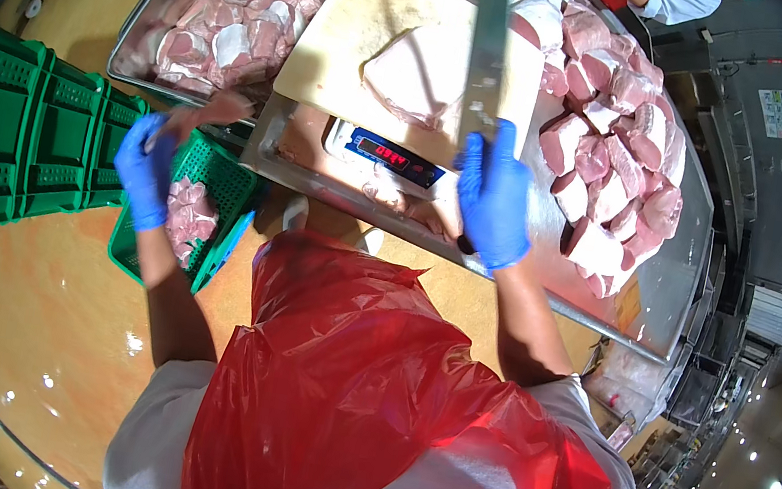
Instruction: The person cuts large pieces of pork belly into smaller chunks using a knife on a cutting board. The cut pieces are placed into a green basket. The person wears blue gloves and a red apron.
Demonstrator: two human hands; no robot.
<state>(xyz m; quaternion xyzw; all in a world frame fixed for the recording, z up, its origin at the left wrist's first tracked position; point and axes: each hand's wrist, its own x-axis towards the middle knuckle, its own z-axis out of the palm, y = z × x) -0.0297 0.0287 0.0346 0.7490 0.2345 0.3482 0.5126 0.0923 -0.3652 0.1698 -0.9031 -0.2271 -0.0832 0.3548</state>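
Note:
My right hand [497, 200], in a blue glove, is closed round a large knife [487, 52], its wide blade pointing away over the right side of a white cutting board [343, 25]. On the board lies a pale slab of raw meat [411, 76], left of the blade. At the left, my gloved left hand [145, 169] pinches a strip of meat [209, 110], blurred by motion. That strip hangs above the far end of a green basket [243, 184], which has small meat pieces [190, 220] in it. A digital scale [389, 157] sits under the board's near edge.
A metal tub [121, 52] of cut meat [237, 24] stands beyond my left hand. Thick meat chunks [616, 157] are heaped on the steel table [661, 295] at right. Green crates [59, 129] stand at far left. Another person's sleeve [680, 2] shows at the top right.

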